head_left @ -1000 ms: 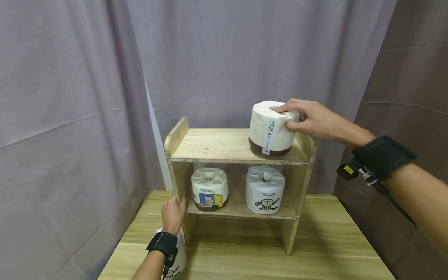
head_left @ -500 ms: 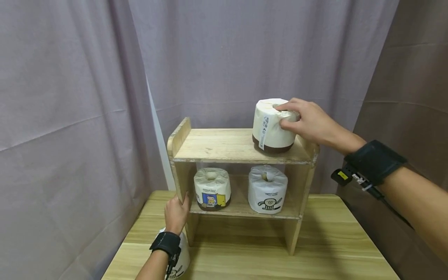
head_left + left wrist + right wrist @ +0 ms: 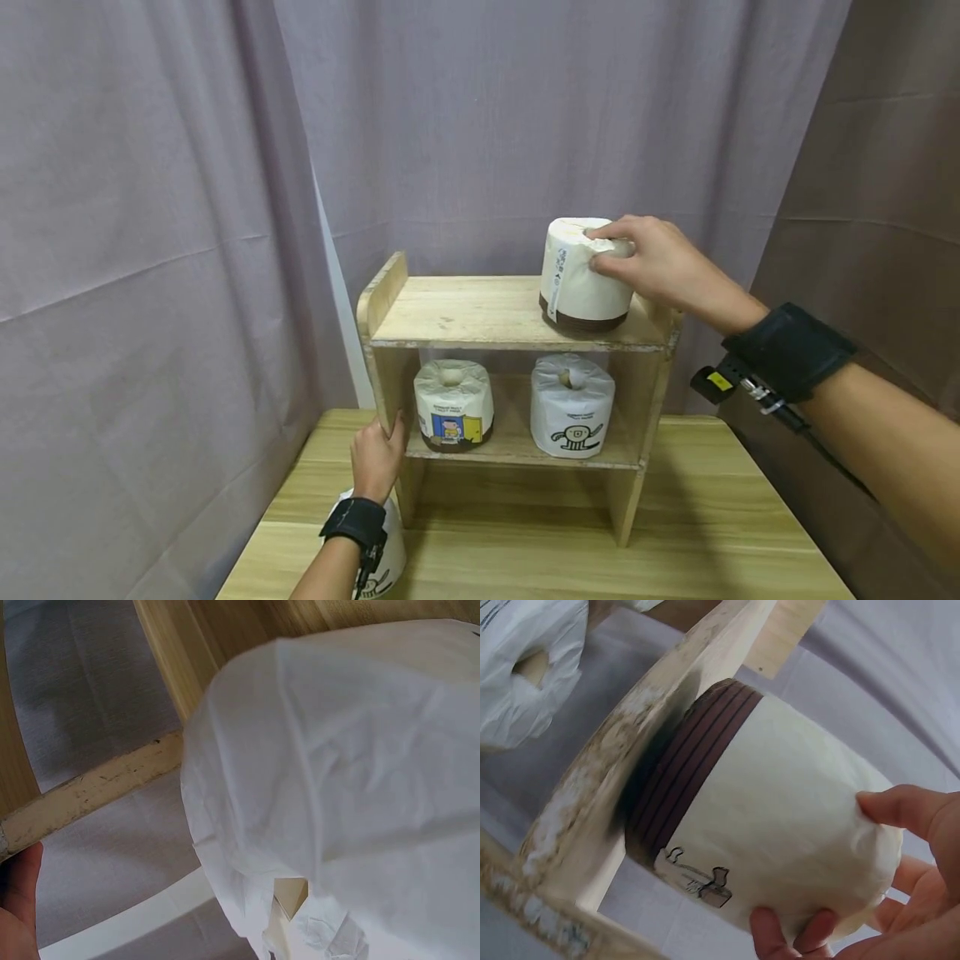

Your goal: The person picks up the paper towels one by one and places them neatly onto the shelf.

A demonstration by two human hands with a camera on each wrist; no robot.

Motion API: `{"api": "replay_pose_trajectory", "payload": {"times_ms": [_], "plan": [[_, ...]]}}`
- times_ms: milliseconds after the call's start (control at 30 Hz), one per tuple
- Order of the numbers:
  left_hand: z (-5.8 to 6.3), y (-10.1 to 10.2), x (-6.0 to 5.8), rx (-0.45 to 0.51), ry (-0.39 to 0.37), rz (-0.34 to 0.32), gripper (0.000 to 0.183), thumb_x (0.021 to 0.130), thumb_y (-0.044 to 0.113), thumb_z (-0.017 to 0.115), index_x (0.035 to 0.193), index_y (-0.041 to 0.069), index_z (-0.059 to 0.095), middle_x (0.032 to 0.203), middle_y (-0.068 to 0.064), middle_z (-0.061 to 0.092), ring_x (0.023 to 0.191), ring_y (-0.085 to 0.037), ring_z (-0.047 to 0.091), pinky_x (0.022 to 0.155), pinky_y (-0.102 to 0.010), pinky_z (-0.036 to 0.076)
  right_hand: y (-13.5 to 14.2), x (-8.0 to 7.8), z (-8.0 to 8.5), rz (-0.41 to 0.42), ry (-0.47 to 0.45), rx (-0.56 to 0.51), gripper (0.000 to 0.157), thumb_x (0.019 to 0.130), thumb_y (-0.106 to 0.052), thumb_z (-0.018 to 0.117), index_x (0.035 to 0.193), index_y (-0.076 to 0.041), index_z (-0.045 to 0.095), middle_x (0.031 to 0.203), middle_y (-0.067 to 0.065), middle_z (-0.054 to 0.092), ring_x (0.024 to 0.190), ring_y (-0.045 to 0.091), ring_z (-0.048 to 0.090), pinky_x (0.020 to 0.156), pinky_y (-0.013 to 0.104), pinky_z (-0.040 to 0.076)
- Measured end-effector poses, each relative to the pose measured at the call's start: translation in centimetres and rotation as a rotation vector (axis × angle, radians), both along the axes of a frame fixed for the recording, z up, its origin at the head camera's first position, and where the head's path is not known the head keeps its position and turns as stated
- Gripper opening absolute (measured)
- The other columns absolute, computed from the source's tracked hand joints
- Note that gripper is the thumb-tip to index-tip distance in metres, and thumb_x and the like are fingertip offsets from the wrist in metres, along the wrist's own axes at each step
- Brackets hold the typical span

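My right hand grips a cream toilet roll with a dark brown base band and a white label strip. The roll stands upright at the right end of the top board of a wooden shelf. In the right wrist view, thumb and fingers spread round the roll's upper end, its brown base close against the board. My left hand holds the front edge of the shelf's left side panel. Below, a toilet roll with a blue-and-yellow picture and a white one stand on the middle board.
Another white toilet roll stands on the wooden table, left of the shelf and partly hidden by my left wrist; it fills much of the left wrist view. Grey curtains hang behind and at the left, a browner one at the right.
The cream roll has turned in my right hand, so its label strip has moved to the left. It rose slightly, then came down again. My left hand keeps its hold on the shelf.
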State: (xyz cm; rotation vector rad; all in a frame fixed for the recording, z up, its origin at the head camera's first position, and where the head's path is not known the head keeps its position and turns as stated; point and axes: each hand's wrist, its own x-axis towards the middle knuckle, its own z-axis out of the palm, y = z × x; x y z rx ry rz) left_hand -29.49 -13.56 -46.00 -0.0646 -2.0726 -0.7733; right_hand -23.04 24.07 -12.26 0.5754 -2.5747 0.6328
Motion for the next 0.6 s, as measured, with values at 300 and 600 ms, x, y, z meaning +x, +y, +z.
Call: {"api": "replay_pose_trajectory", "payload": {"times_ms": [300,600], "plan": [[0.0,-0.4,-0.1,-0.002,-0.002,-0.001,0.033,0.090,0.030,0.066,0.065,0.011,0.056,0.059,-0.013,0.061,0.056,-0.040,0.060,0.052,-0.053,0.042,-1.0,-0.2,0.0,-0.017,-0.059,-0.010,0.048,0.090,-0.022,0.063,0.132,0.001,0.058,0.136,0.025,0.053,0.126,0.036,0.047,0.097,0.051,0.041],[-0.5,-1.0,0.1,0.016,-0.011,0.029,0.029,0.090,0.029,0.066,0.069,0.008,0.061,0.062,-0.016,0.063,0.058,-0.042,0.061,0.052,-0.054,0.043,-1.5,-1.0,-1.2,-0.002,0.001,0.024,0.048,0.091,-0.030,0.063,0.132,-0.006,0.059,0.135,0.019,0.055,0.125,0.035,0.049,0.097,0.051,0.040]]}}
